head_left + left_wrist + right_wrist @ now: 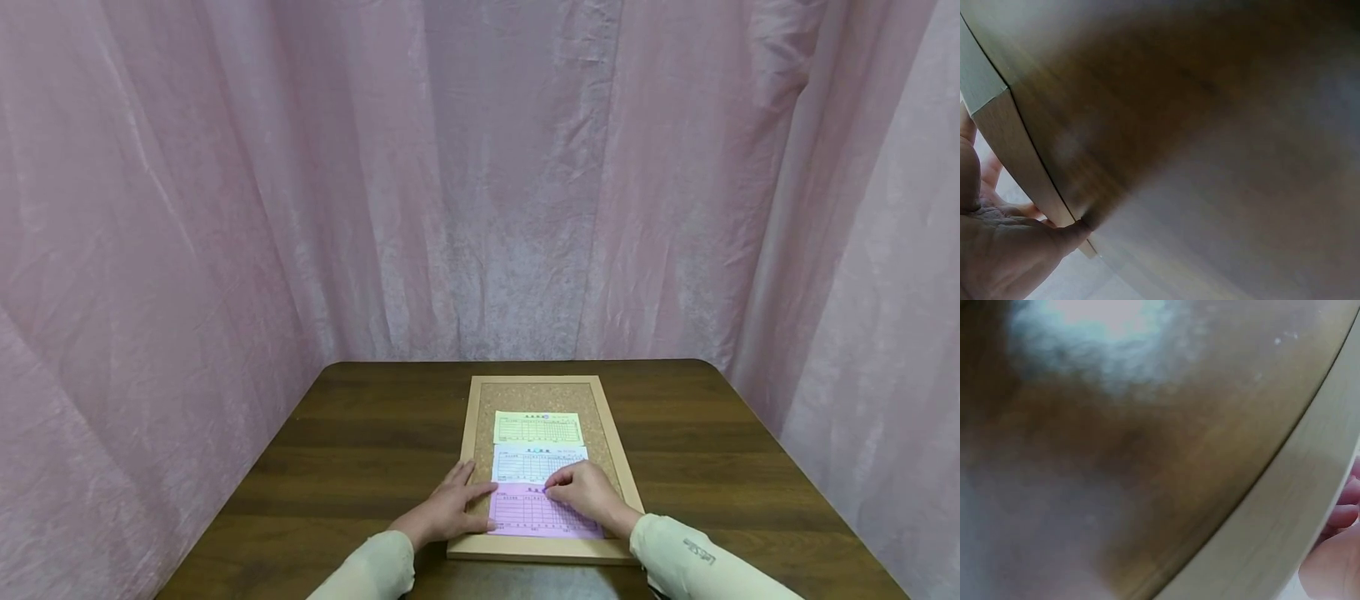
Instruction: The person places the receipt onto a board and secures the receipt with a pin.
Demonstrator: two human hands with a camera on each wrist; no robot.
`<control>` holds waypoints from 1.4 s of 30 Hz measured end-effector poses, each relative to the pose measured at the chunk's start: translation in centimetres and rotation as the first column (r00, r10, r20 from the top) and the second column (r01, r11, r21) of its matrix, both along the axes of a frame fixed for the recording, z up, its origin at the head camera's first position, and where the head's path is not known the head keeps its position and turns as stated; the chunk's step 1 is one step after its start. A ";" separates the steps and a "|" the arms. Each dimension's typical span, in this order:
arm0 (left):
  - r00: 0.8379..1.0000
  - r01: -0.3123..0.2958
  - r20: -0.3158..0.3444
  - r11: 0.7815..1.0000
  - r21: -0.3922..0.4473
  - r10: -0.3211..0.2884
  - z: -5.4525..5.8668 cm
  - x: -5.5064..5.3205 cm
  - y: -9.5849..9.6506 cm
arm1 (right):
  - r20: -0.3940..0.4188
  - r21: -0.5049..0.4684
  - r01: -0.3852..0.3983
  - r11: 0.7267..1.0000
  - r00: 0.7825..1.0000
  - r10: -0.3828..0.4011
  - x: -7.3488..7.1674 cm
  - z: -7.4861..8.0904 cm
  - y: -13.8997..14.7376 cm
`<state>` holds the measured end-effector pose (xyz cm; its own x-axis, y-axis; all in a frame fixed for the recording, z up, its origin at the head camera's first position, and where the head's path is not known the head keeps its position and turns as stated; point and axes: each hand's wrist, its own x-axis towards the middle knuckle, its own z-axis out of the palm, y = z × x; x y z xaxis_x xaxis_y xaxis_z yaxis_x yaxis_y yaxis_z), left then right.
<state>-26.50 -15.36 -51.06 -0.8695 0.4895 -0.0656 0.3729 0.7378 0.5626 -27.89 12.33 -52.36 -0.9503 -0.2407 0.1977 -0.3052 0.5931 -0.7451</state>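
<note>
A wood-framed cork board [542,392] lies on the table with three printed slips in a column. The yellow-green slip [536,429] is at the top, the white slip [525,467] in the middle and the pink slip [517,512] at the bottom. My right hand [588,493] pinches a small purple push pin [544,490] at the pink slip's top edge. Fingers spread, my left hand [453,504] rests across the left frame, fingertips at the pink slip's left edge. In the left wrist view, the left hand [1010,250] is beside the frame's side.
Dark wooden table [360,450] surface surrounds the board. Pink curtains [517,183] hang behind the table and along both sides. Small pins show near the tops of the yellow-green and white slips.
</note>
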 end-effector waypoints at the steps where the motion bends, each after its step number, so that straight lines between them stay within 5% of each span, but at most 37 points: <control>1: 1.000 0.000 -0.001 1.000 0.001 0.000 0.0 0.0 0.0 | -0.004 0.005 -0.003 1.000 1.000 0.003 0.0 0.0 0.0; 12: 1.000 0.006 -0.008 1.000 0.004 -0.006 0.1 0.0 -0.1 | 0.002 0.018 -0.024 1.000 1.000 0.024 0.1 0.3 -0.1; 21: 1.000 0.009 -0.010 1.000 0.002 -0.009 0.1 -0.1 -0.1 | -0.071 -0.007 -0.048 0.999 0.996 0.047 -0.1 0.3 0.2; 42: 1.000 0.001 0.009 1.000 0.016 -0.001 0.2 0.0 -0.1 | 0.085 -0.007 -0.002 1.000 0.996 0.003 -0.2 0.4 0.2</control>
<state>-26.45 -15.46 -50.87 -0.8686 0.4912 -0.0655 0.3685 0.7286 0.5773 -28.10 12.54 -52.00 -0.9631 -0.2419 0.1182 -0.2422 0.5868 -0.7727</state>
